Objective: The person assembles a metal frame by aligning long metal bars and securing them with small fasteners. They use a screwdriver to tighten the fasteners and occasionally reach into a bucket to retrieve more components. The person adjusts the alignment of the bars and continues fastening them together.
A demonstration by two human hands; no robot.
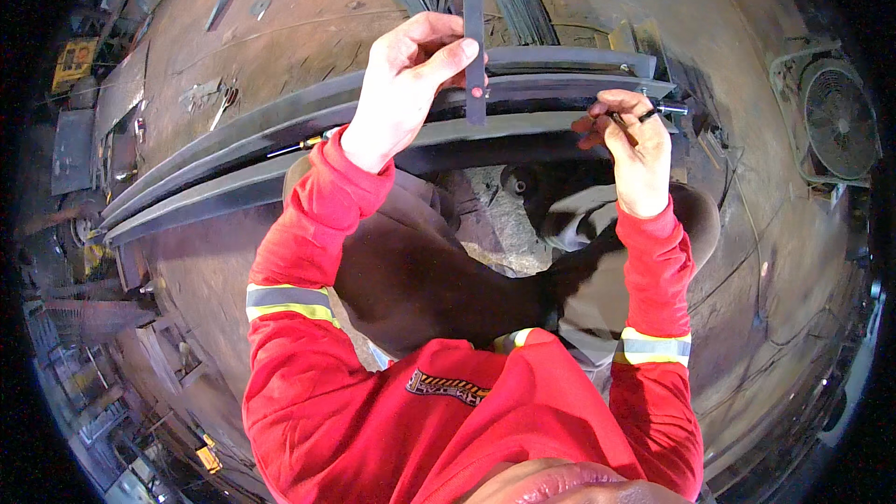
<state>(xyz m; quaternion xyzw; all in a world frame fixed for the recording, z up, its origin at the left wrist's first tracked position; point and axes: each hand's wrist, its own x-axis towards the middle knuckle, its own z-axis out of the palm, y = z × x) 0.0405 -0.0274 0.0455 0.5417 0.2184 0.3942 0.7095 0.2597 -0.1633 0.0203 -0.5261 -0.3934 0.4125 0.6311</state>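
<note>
1. L. hand [411, 70]: thumb + fingers pinching the flat strip; thumb laid on near face.
2. Flat strip [474, 14], dark metal, qty 1: in L. fingers, approx. upright in view; upper end runs out of frame beyond them, lower end hangs just below them. Touching bars or clear of them: can't tell.
3. Red dot [477, 92]: on strip, just below L. thumb.
4. R. hand [637, 149]: well apart, to R. of L. fingers; fingers curled, pinching slim tool.
5. Slim tool [667, 110], dark w/ pale end: sticks out R. of R. fingers; exact type n/a.
6. Long steel bars [532, 124], sev.: under and beyond both hands' fingers, running crosswise.
7. Thin-shafted tool [301, 146], yellow/black handle: on bars, L. of L. fingers.
8. Strip bundles [523, 5], qty 2: on floor [327, 14], beyond L. fingers.
9. Fan [833, 121], round: far R. of R. fingers.

Handling note (judgement): pinch close to dot so short end doesn't wobble; thumb off dot; strip face square to eye; slim tool's pale end away from bars.
</note>
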